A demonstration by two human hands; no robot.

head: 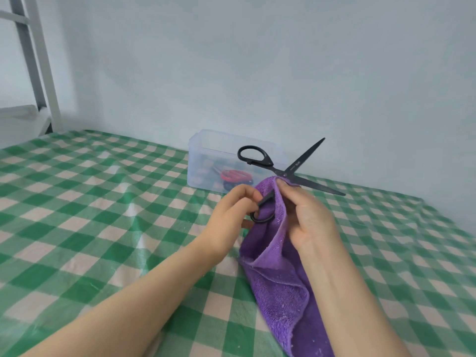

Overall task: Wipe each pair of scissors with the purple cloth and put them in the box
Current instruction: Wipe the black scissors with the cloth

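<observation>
Black scissors (288, 171) are held up in the air with their blades spread wide apart. My left hand (229, 217) grips the lower finger loop. My right hand (306, 217) holds the purple cloth (278, 276) and pinches it around the scissors just below the pivot. The cloth hangs down onto the bed. Behind my hands stands a clear plastic box (203, 153), open at the top, with red-handled scissors (235, 176) lying inside it.
The green and white checked sheet (103, 202) covers the whole surface. A pale wall runs close behind the box. A white and grey metal ladder frame (38, 73) stands at the far left corner.
</observation>
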